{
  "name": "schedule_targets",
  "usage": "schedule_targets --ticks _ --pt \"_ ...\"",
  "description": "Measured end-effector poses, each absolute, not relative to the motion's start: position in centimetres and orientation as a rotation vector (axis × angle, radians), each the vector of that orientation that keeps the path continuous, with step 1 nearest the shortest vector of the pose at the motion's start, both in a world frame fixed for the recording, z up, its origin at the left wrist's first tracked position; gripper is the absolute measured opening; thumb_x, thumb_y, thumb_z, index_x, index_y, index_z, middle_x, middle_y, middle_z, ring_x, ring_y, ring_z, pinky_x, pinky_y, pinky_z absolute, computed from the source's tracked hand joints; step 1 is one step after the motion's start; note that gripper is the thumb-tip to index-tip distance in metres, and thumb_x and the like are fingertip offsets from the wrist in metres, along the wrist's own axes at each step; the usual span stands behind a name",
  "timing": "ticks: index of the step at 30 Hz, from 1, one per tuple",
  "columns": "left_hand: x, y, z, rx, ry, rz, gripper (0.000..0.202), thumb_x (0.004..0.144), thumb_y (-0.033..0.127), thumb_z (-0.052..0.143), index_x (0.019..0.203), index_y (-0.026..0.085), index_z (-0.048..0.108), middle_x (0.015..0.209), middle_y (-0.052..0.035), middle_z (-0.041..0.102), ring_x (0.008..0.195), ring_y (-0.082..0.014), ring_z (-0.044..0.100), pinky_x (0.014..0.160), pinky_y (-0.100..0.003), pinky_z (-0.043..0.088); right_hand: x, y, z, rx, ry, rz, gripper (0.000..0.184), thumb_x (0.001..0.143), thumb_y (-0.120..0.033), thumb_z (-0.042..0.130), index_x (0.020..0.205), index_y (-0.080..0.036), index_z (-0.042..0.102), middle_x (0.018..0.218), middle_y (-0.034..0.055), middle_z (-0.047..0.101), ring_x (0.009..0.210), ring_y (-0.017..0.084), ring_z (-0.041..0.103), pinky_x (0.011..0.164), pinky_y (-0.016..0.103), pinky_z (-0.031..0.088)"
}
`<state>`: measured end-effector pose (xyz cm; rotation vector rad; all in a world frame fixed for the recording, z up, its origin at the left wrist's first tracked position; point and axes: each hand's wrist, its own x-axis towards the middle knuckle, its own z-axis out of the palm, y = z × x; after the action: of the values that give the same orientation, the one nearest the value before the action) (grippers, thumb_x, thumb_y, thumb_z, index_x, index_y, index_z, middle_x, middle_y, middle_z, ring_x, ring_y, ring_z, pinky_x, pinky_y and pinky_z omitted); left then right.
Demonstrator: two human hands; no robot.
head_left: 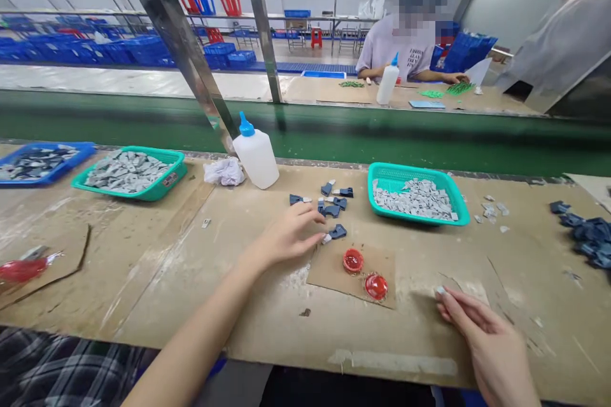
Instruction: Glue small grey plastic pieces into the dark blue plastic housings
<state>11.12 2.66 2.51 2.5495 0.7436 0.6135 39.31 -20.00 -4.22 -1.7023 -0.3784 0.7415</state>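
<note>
My left hand (289,236) rests on the cardboard-covered bench (191,280), its fingertips beside a dark blue plastic piece (337,233) among several similar pieces. It holds nothing I can see. My right hand (487,343) sits near the front edge, pinching a small pale grey piece (440,290) between thumb and finger. Between my hands, two round red dishes (353,261) of glossy red liquid stand on a brown cardboard square (334,273). A teal basket (415,194) of small grey pieces stands beyond them.
A white glue bottle (256,152) with a blue nozzle stands by crumpled plastic (224,172). A teal tray (128,172) and a blue tray (42,162) hold grey pieces at left. Dark blue pieces (589,238) lie at right. Behind a green conveyor belt (305,127), a co-worker (401,54) works opposite.
</note>
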Motion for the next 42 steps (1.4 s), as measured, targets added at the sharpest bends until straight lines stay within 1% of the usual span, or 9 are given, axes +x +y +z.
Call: schedule_targets --ticks 7,10,15,22,27,31,36,38,42 --pt "12.9 1.9 -0.8 2.627 0.781 0.444 0.033 0.089 0.035 0.053 0.12 0.025 0.054 0.101 -0.0077 0.062 0.092 -0.0234 0.06 0.076 -0.038 0.049 36.3 -17.4 -1.3 -1.586 -0.577 0.94 0.028 0.064 -0.041 0.081 0.08 -0.018 0.075 0.077 0.0078 0.076 0.07 0.02 0.069 0.064 0.028 0.058" --pt "13.3 1.6 -1.1 2.665 0.781 0.454 0.029 0.092 0.028 0.045 0.12 0.023 0.053 0.099 -0.0081 0.06 0.093 -0.0234 0.057 0.078 -0.039 0.049 35.2 -17.1 -1.2 -1.583 -0.693 1.043 0.026 0.069 -0.043 0.077 0.077 -0.018 0.074 0.072 0.0062 0.073 0.065 0.018 0.066 0.059 0.026 0.054" --pt "14.1 1.1 -1.3 2.648 0.832 0.597 0.024 0.096 0.024 0.036 0.112 0.017 0.053 0.104 -0.0107 0.055 0.097 -0.0229 0.053 0.086 -0.039 0.047 34.5 -16.6 -1.4 -1.57 -0.711 1.051 0.026 0.067 -0.043 0.078 0.075 -0.019 0.072 0.069 0.0039 0.071 0.063 0.017 0.063 0.06 0.026 0.053" --pt "13.6 1.8 -1.1 1.928 0.969 1.145 0.024 0.097 0.037 0.04 0.098 0.019 0.055 0.095 -0.0061 0.057 0.082 -0.0161 0.06 0.077 -0.034 0.052 34.5 -16.2 -1.5 -1.58 -0.711 1.041 0.028 0.065 -0.044 0.079 0.074 -0.018 0.071 0.07 0.0054 0.072 0.062 0.018 0.065 0.06 0.029 0.054" --pt "13.5 2.3 -1.1 1.275 0.804 1.174 0.03 0.093 0.05 0.043 0.099 0.021 0.048 0.1 -0.0045 0.062 0.079 -0.0154 0.068 0.068 -0.032 0.058 34.5 -16.0 -1.6 -1.577 -0.721 1.066 0.027 0.065 -0.043 0.079 0.073 -0.018 0.071 0.07 0.0052 0.072 0.063 0.018 0.065 0.061 0.028 0.053" --pt "13.6 2.4 -1.2 1.146 0.78 1.228 0.031 0.087 0.048 0.056 0.096 0.018 0.052 0.086 -0.002 0.065 0.077 -0.0152 0.07 0.075 -0.029 0.058 34.3 -15.9 -1.7 -1.566 -0.721 1.091 0.025 0.066 -0.04 0.08 0.074 -0.018 0.071 0.071 0.0048 0.072 0.065 0.018 0.065 0.064 0.028 0.053" --pt "13.6 2.3 0.1 1.02 0.723 1.218 0.028 0.088 0.043 0.057 0.094 0.016 0.056 0.108 -0.0092 0.066 0.086 -0.018 0.071 0.085 -0.035 0.056 34.4 -16.1 -1.4 -1.526 -0.675 1.116 0.022 0.068 -0.038 0.08 0.075 -0.018 0.072 0.071 0.0031 0.071 0.065 0.014 0.061 0.064 0.024 0.05" --pt "13.5 2.0 1.2 0.934 0.741 1.216 0.023 0.091 0.039 0.053 0.095 0.017 0.055 0.103 -0.0089 0.068 0.084 -0.0177 0.071 0.08 -0.032 0.058 34.6 -16.2 -1.0 -1.508 -0.659 1.126 0.022 0.068 -0.037 0.081 0.074 -0.018 0.072 0.069 0.0024 0.07 0.063 0.012 0.059 0.061 0.022 0.048" --pt "13.3 0.0 3.7 0.688 0.894 1.214 0.018 0.096 0.03 0.046 0.097 0.015 0.057 0.078 -0.0032 0.066 0.065 -0.0085 0.068 0.063 -0.015 0.056 35.2 -16.6 -0.1 -1.422 -0.569 1.221 0.023 0.068 -0.036 0.081 0.076 -0.017 0.072 0.068 0.002 0.067 0.063 0.01 0.055 0.058 0.017 0.045"
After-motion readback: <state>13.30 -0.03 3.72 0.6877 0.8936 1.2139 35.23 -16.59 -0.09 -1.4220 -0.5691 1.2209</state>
